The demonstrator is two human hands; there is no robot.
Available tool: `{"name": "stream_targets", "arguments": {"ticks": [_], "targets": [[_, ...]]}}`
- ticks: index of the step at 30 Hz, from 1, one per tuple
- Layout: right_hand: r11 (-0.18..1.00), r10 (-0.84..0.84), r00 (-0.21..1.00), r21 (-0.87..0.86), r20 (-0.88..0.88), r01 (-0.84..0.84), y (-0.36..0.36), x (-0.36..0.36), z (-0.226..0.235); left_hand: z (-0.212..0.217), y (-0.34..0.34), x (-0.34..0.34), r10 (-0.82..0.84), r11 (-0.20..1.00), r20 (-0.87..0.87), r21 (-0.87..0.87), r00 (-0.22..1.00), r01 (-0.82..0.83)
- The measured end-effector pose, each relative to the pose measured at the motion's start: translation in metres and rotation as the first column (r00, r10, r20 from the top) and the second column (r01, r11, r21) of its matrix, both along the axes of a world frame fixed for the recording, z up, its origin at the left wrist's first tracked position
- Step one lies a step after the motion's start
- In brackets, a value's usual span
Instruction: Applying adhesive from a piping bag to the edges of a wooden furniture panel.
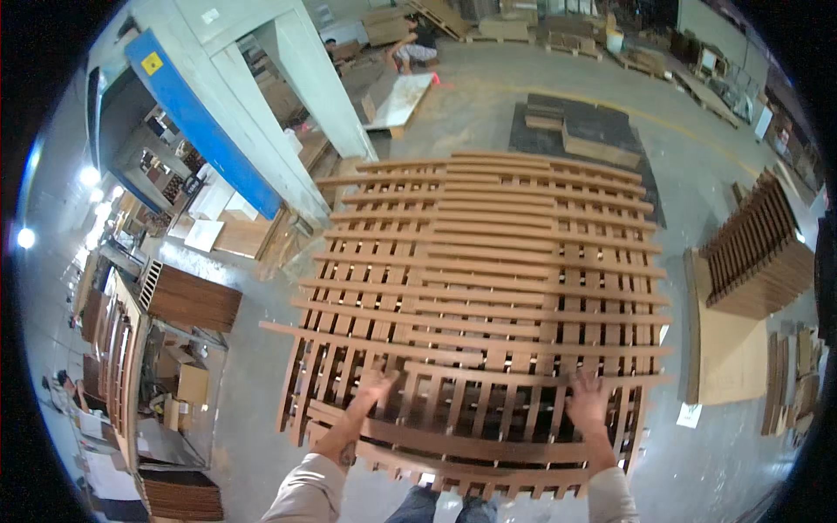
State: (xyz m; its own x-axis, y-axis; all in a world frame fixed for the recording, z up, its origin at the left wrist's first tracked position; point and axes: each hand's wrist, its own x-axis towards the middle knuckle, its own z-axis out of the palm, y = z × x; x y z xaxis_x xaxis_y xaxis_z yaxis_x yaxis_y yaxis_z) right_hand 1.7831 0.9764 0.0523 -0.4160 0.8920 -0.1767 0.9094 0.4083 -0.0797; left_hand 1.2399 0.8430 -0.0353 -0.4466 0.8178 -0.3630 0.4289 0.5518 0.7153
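A broad stack of brown wooden slats (pixel 497 296) lies crisscrossed in layers in front of me, many of them parallel. My left hand (pixel 375 383) is closed at the near left part of the stack, its fingers curled at a long brown slat (pixel 462 373); the fingertips are partly hidden. On the right, my right hand (pixel 588 401) rests with fingers spread over the same slat line, palm down. Between my hands, dark gaps show through the lower layers. Closer to me, two wider slats (pixel 488 449) run across the stack.
A pale pillar (pixel 288 78) with a blue panel (pixel 205 122) rises at the far left. Bundled brown slats (pixel 754 248) stand on a board at right. A cart (pixel 179 383) with cartons is at left. Dark mats with boards (pixel 602 144) lie beyond; a person (pixel 416 44) crouches far back.
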Motion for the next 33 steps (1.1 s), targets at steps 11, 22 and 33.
{"name": "stream_targets", "arguments": {"ticks": [11,22,33], "targets": [[0.965,0.236,0.962,-0.083,-0.135,-0.249,0.015,-0.013,0.026,0.066,0.007,0.063,0.379,0.865,0.711,-0.045,0.592,-0.500],[0.642,0.122,0.915,-0.672,-0.385,-0.369,-0.078,-0.035,0.179,0.220,-0.038,0.164,0.076,0.694,0.984,0.065,0.163,-0.717],[0.902,0.185,0.980,-0.384,-0.072,-0.198,-0.194,-0.021,0.130,0.187,-0.126,0.095,0.791,0.475,0.494,-0.127,0.360,-0.871]]}}
